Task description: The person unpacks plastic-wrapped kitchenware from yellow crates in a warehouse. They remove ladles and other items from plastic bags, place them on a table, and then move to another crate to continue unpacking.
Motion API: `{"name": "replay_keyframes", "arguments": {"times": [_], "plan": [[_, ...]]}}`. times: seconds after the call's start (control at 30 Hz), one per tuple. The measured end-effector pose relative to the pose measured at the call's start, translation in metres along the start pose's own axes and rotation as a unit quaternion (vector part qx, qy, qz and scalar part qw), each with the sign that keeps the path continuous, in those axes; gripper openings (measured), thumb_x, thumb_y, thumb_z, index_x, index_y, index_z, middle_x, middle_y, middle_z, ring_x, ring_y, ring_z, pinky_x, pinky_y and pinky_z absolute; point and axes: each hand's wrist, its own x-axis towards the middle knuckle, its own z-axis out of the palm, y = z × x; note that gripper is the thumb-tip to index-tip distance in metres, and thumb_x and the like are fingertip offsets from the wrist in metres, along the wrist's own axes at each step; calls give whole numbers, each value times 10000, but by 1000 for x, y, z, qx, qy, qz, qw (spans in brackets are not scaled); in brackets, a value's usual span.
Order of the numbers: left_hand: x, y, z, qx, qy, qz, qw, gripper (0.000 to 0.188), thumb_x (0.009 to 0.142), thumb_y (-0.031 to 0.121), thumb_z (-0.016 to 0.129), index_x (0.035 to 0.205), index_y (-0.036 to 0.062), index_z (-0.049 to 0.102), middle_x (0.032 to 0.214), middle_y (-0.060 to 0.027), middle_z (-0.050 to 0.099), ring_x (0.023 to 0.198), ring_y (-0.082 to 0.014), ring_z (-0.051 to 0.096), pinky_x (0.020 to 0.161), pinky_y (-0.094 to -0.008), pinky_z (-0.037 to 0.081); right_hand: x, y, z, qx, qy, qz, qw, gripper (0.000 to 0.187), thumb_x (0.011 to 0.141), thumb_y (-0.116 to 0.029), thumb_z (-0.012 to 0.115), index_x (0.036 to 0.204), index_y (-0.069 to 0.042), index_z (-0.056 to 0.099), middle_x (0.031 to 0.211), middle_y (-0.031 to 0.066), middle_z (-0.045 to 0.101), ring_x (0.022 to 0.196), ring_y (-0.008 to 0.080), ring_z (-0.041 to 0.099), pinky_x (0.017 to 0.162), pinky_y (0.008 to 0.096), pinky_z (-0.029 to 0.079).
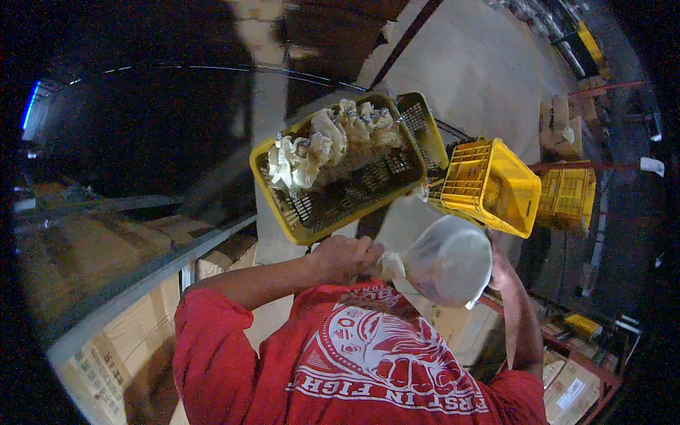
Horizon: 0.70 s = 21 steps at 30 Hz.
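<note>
My left hand (346, 258) is closed in front of my chest, its fingers curled around a pale crumpled bag (392, 266). This bag lies against the narrow side of a translucent plastic tub (452, 261), tilted with its round rim to the right. My right hand (500, 273) grips the tub at its right edge; the tub hides part of the fingers. Just beyond my hands stands a yellow-rimmed basket (268, 205) with slotted sides. Inside it, several pale crumpled bags (329, 138) lie in a row along the far side.
Another yellow-rimmed basket (433, 138) stands behind the first. Right of it are a tilted yellow crate (520, 212) and another yellow crate (575, 198). Cardboard boxes (120, 333) sit at lower left below a metal rail (152, 280). A red rack (602, 397) holds boxes at lower right.
</note>
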Motion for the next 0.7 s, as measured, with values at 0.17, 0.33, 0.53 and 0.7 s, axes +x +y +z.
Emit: {"name": "replay_keyframes", "arguments": {"times": [0.17, 0.33, 0.53, 0.7], "plan": [[29, -18, -15, -64, -46, -27, 997, 466, 729, 215, 693, 1120, -1, 560, 908, -224, 678, 819, -393, 675, 700, -503, 539, -4, 3, 1, 5, 35, 34, 999, 669, 943, -519, 529, 1445, -100, 387, 1301, 116, 578, 1113, 258, 590, 911, 489, 494], [26, -37, -14, -190, -206, -180, 943, 419, 659, 218, 733, 1012, 7, 654, 917, -192, 695, 834, -340, 680, 720, -426, 536, -21, -19, 0, -201, -68, -87, 973, 994, 745, -334, 806, 1523, -88, 236, 1284, 194, 550, 1119, 334, 572, 959, 466, 468], [34, -26, -24, -355, -250, -112, 894, 372, 657, 145, 741, 999, 16, 669, 821, -119, 692, 705, -234, 651, 675, -374, 523, 37, -44, 16, -194, -87, -391, 896, 1019, 627, -317, 862, 1466, -73, 336, 1305, 134, 511, 1222, 286, 497, 1036, 422, 394], [62, -12, -40, -313, -125, -157, 928, 425, 682, 178, 763, 1069, 38, 658, 908, -173, 699, 780, -296, 668, 729, -396, 516, 80, -44, -2, -75, -128, -308, 940, 970, 607, -372, 846, 1397, -48, 386, 1356, 155, 501, 1265, 289, 482, 1073, 421, 360]]}}
